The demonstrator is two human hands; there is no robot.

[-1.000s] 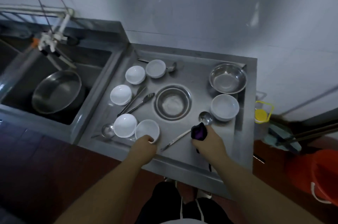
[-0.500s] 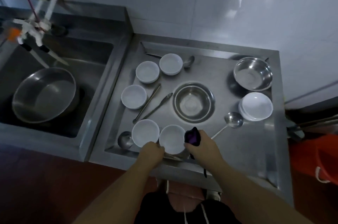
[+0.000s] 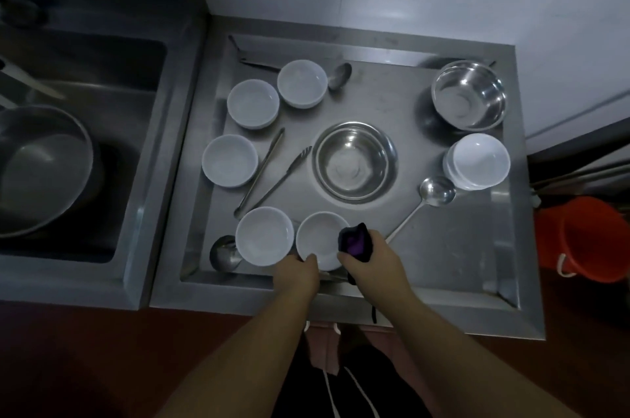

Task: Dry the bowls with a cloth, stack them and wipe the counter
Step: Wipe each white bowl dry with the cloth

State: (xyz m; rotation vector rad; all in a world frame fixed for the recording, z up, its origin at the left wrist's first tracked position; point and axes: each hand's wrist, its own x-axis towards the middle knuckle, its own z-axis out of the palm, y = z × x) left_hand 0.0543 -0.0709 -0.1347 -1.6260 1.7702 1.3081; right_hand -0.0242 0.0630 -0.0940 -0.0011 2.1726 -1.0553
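Observation:
A white bowl point(image 3: 318, 240) stands at the front edge of the steel counter point(image 3: 453, 247). My left hand point(image 3: 297, 272) grips its near rim. My right hand point(image 3: 373, 264) holds a dark purple cloth point(image 3: 354, 242) bunched against the bowl's right rim. Another white bowl point(image 3: 264, 235) sits just left of it. Three more white bowls point(image 3: 229, 160), point(image 3: 253, 103), point(image 3: 301, 83) stand along the left and back. A stack of white bowls point(image 3: 477, 160) sits at the right.
A steel bowl point(image 3: 354, 161) sits in the counter's middle and another point(image 3: 468, 93) at the back right. Tongs point(image 3: 269, 175) and ladles point(image 3: 434, 192), point(image 3: 223, 252), point(image 3: 339, 75) lie among the bowls. A sink with a steel basin point(image 3: 37, 165) is left. A red bucket point(image 3: 586, 240) is right.
My right hand has brought the cloth leftward to the front bowl's right rim. My left hand stays on the bowl's near rim. The camera has swung to look more straight down.

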